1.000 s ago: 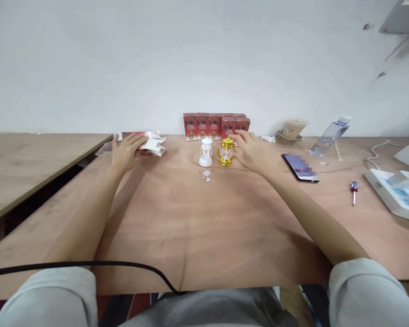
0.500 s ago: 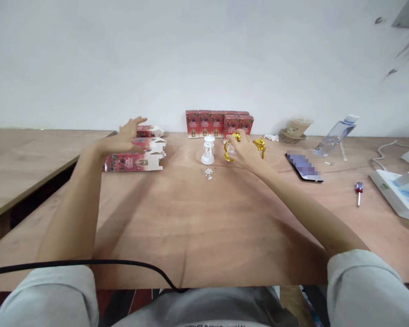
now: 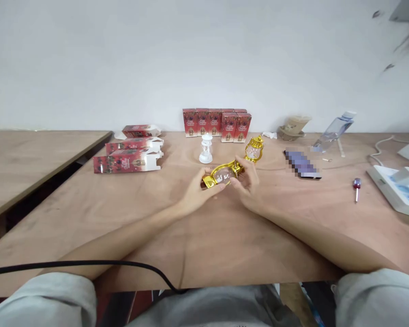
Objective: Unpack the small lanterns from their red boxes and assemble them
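A small gold lantern (image 3: 223, 174) with a clear body lies on its side in the air between my hands. My left hand (image 3: 199, 190) grips its base end, thumb along the near side. Around its top end are the fingers of my right hand (image 3: 248, 185). Behind them a white lantern (image 3: 206, 150) stands upright on the table. A second gold lantern (image 3: 254, 149) stands just beyond my right hand. The small white pieces in front of the white lantern are hidden by my hands and the held lantern.
Red printed boxes (image 3: 202, 122) stand in rows by the wall. Open red boxes (image 3: 127, 161) lie at the left. To the right are a phone (image 3: 301, 164), a drink cup (image 3: 296, 127), a tilted bottle (image 3: 336, 131), a screwdriver (image 3: 356, 188) and a power strip (image 3: 393, 193). A black cable (image 3: 116, 262) crosses the front.
One gold lantern has come off its spot toward me and been tilted sideways. My left hand has left the open boxes and taken hold of its base. My right hand has moved nearer.
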Demonstrator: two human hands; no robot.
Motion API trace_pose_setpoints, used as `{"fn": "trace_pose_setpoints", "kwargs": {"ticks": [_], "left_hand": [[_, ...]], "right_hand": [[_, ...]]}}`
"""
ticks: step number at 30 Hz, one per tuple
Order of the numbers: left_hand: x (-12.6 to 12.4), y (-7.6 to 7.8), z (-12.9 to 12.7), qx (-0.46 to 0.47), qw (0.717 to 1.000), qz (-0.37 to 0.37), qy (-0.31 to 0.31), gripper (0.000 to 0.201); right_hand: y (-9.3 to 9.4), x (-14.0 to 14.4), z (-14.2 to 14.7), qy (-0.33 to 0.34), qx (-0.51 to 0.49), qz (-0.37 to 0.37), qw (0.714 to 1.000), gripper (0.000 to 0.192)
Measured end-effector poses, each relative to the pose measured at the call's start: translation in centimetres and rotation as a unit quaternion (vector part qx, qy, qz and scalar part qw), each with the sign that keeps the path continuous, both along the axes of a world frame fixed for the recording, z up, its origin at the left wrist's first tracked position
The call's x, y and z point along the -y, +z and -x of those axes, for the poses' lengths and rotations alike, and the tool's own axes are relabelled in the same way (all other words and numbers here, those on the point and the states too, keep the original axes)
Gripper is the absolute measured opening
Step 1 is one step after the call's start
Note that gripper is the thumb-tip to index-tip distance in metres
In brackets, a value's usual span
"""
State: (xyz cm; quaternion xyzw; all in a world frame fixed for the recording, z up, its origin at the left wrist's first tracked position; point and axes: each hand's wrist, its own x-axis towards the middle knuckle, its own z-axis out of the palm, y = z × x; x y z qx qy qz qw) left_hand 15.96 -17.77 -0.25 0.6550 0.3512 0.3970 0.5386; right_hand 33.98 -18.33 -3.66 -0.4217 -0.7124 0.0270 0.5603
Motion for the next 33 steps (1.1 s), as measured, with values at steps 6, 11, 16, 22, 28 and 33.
{"fn": "trace_pose_setpoints", "kwargs": {"ticks": [6, 11, 16, 22, 28, 33], "left_hand": [[-1.6, -3.2, 1.9, 0.019, 0.991, -0.021, 0.134, 0.040], [-1.9, -3.3, 2.1, 0.000, 0.989, -0.062, 0.135, 0.040], [-0.9, -2.6, 1.6, 0.012, 0.996, -0.036, 0.078, 0.042], [-1.6, -2.7, 1.3, 0.092, 0.988, 0.046, 0.114, 0.044], [-1.8, -2.8, 1.3, 0.073, 0.986, 0.031, 0.148, 0.041], [-1.3, -3.3, 1.2, 0.042, 0.982, -0.027, 0.184, 0.038]], "right_hand": [[-1.1, -0.4, -0.4, -0.020, -0.006, 0.003, 1.000, 0.032], [-0.8, -0.4, -0.2, 0.015, 0.023, 0.000, 1.000, 0.021], [-0.3, -0.1, 0.2, 0.120, 0.043, 0.016, 0.992, 0.021], [-0.8, 0.1, 0.8, 0.105, -0.230, 0.165, 0.953, 0.038], [-0.7, -0.4, 1.0, 0.062, -0.283, 0.220, 0.931, 0.037], [-0.1, 0.7, 1.1, 0.040, -0.093, 0.149, 0.984, 0.032]]}}
